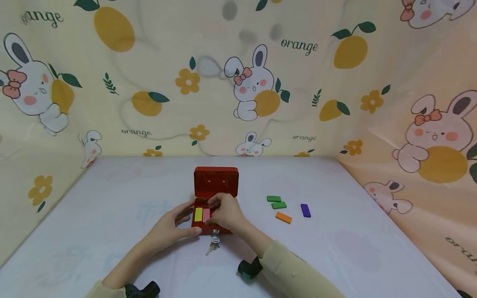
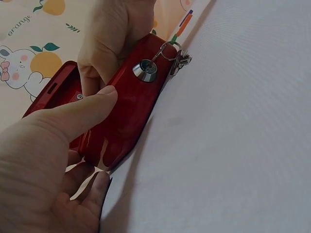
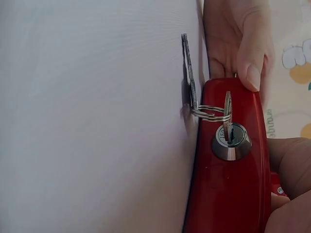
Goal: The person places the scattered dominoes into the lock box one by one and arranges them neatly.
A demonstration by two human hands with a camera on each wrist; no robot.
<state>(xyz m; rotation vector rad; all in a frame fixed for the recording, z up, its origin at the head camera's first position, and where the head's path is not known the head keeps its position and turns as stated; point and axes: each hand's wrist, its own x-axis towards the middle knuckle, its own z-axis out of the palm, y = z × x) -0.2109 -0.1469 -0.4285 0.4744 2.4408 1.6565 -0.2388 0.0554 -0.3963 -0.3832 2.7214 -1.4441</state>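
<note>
A red metal cash box [image 1: 197, 230] stands on the table with its lid [image 1: 216, 182] raised at the back. Inside lie a yellow block [image 1: 198, 214] and, beside it, a pink block [image 1: 206, 215]. My left hand [image 1: 169, 227] grips the box's left end, its thumb on the front edge and fingers round the side. Reaching in from the right, my right hand [image 1: 227, 213] pinches the pink block between thumb and forefinger; it hides the box's right half. A key [image 3: 227, 114] sits in the front lock [image 3: 232, 143], with a second key [image 3: 188, 68] hanging from its ring.
Right of the box lie two green blocks [image 1: 273, 198], an orange block [image 1: 284, 217] and a purple block [image 1: 305, 210]. A white cloth [image 1: 123, 198] covers the table. A printed curtain [image 1: 164, 62] with rabbits and oranges stands behind and along both sides.
</note>
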